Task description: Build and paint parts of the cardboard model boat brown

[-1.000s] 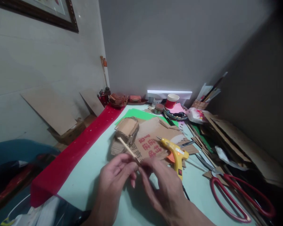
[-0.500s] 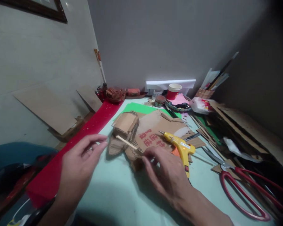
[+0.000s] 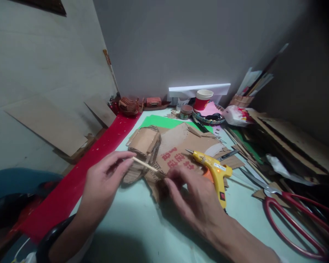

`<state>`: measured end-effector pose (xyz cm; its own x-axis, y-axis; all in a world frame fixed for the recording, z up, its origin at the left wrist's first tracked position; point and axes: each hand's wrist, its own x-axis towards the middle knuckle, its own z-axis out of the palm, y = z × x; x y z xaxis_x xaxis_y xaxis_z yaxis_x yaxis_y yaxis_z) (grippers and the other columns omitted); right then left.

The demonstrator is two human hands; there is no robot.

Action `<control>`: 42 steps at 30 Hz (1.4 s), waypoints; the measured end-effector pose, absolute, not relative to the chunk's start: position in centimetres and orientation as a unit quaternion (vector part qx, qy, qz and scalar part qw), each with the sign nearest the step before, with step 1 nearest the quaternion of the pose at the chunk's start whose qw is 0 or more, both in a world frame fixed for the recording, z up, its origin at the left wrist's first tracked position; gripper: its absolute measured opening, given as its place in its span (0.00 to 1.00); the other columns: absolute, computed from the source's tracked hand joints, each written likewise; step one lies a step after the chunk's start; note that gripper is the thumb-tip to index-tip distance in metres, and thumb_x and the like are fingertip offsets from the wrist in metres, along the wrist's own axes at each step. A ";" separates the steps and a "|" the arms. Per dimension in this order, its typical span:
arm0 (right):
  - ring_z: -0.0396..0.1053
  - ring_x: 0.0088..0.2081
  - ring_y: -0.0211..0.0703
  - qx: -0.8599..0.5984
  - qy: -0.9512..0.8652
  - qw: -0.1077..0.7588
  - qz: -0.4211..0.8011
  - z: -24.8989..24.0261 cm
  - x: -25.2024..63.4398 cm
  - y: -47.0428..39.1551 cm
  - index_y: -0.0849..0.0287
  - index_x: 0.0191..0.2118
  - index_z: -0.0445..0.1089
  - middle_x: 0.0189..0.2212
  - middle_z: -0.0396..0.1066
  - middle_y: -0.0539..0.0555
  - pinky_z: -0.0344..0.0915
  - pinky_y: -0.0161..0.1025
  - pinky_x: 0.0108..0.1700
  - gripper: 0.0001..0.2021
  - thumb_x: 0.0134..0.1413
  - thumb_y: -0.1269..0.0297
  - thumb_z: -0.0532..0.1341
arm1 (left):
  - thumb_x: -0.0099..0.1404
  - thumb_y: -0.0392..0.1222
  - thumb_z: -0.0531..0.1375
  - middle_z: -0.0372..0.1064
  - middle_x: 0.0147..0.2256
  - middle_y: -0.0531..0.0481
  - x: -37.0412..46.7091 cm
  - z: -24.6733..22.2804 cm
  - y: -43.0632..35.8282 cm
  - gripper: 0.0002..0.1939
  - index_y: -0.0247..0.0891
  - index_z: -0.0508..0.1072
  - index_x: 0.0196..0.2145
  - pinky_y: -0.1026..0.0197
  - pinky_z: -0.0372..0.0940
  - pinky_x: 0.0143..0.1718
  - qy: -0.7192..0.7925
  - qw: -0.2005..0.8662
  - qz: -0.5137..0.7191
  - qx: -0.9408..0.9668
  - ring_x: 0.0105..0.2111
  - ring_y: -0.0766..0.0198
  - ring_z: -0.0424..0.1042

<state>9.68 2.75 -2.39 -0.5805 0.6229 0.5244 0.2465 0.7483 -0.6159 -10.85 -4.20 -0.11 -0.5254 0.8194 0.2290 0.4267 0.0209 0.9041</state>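
While the left hand (image 3: 106, 179) and right hand (image 3: 197, 193) pinch the stick (image 3: 145, 164) by its ends above the desk (image 3: 120, 219), the model (image 3: 133, 175) already has its roof (image 3: 144, 140) — the stick, seemingly, is not yet attached.

The right hand (image 3: 164, 176) grips one end of a thin pale stick (image 3: 145, 164) above the pale green bench (image 3: 126, 206); the left hand (image 3: 106, 179) pinches the other. Just beyond sits a cardboard model (image 3: 144, 140). A yellow glue gun (image 3: 208, 162) (an orange light glows on it) lies nearer the right hand, with red-handled scissors (image 3: 272, 190) farther right.
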 end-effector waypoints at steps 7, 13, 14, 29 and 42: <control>0.66 0.26 0.33 -0.258 -0.845 0.382 0.269 -2.5 9.6 2.7 0.60 0.36 0.66 0.26 0.67 0.48 0.62 0.31 0.29 0.06 0.67 0.70 0.56 | 0.65 0.47 0.65 0.80 0.40 0.55 -10.5 0.0 -4.2 0.06 0.49 0.82 0.36 0.65 0.67 0.47 0.690 0.179 0.533 0.456 0.43 0.60 0.76; 0.66 0.26 0.33 -0.261 -0.840 0.386 0.280 -2.5 9.4 2.8 0.61 0.35 0.65 0.27 0.68 0.48 0.62 0.31 0.29 0.06 0.66 0.71 0.56 | 0.65 0.48 0.64 0.80 0.41 0.55 -10.3 0.0 -4.3 0.06 0.50 0.82 0.37 0.65 0.67 0.48 0.701 0.169 0.512 0.467 0.44 0.59 0.76; 0.65 0.26 0.33 -0.263 -0.838 0.386 0.282 -2.5 9.4 2.8 0.60 0.35 0.65 0.27 0.68 0.48 0.61 0.31 0.29 0.06 0.66 0.71 0.56 | 0.64 0.49 0.65 0.80 0.41 0.55 -10.2 0.1 -4.3 0.06 0.50 0.82 0.37 0.64 0.67 0.48 0.704 0.164 0.511 0.465 0.44 0.59 0.76; 0.60 0.22 0.31 -0.293 -0.817 0.391 0.306 -3.4 9.1 3.0 0.60 0.33 0.64 0.24 0.66 0.45 0.56 0.30 0.25 0.05 0.62 0.72 0.57 | 0.61 0.49 0.66 0.80 0.39 0.56 -9.7 -0.4 -3.9 0.05 0.52 0.82 0.35 0.62 0.67 0.49 0.725 0.158 0.503 0.443 0.44 0.57 0.76; 0.61 0.23 0.33 -0.298 -0.820 0.389 0.295 -3.3 8.9 3.2 0.59 0.32 0.64 0.24 0.66 0.47 0.56 0.32 0.25 0.06 0.62 0.70 0.55 | 0.63 0.52 0.64 0.75 0.35 0.55 -10.8 -0.7 -4.5 0.08 0.47 0.78 0.33 0.61 0.61 0.41 0.753 0.105 0.489 0.428 0.38 0.59 0.71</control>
